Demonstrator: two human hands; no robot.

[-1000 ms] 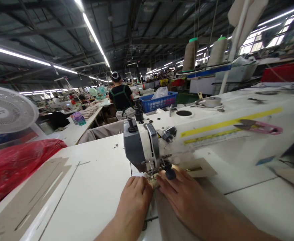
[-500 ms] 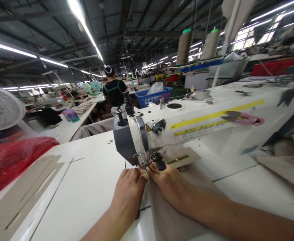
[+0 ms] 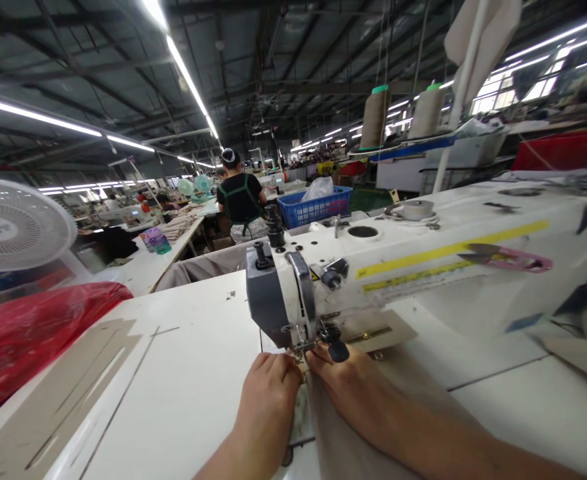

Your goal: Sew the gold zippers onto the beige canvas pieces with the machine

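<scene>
Closely paired, the two bare grips meet at the needle area of a white sewing machine (image 3: pixel 438 300) with a dark grey head cover (image 3: pixel 269 297). The left grip (image 3: pixel 269 393) has its fingers curled inward; whether they pinch anything, I cannot tell. Just beside it, the right grip (image 3: pixel 348 383) lies with bent fingers on a smooth taupe cloth (image 3: pixel 338 448), and whether it pinches or only presses is hidden. That cloth runs from the fingertips of the right grip back toward the wearer, under the right forearm, and also spreads out to the right of that grip. Just beyond the right grip lies a flat beige panel with a gold-toned zipper (image 3: pixel 373 335), a small gold-coloured metal buckle (image 3: pixel 377 357) near it. Above and to the right of the right grip, pink-handled thread snips (image 3: pixel 506 258) rest against the machine's side, over a yellow tape strip (image 3: pixel 453 249). Well left of the left grip, on the white table (image 3: pixel 188 393), are a slotted brown flat template (image 3: pixel 68 393) and a glossy red plastic bag (image 3: pixel 53 333).
</scene>
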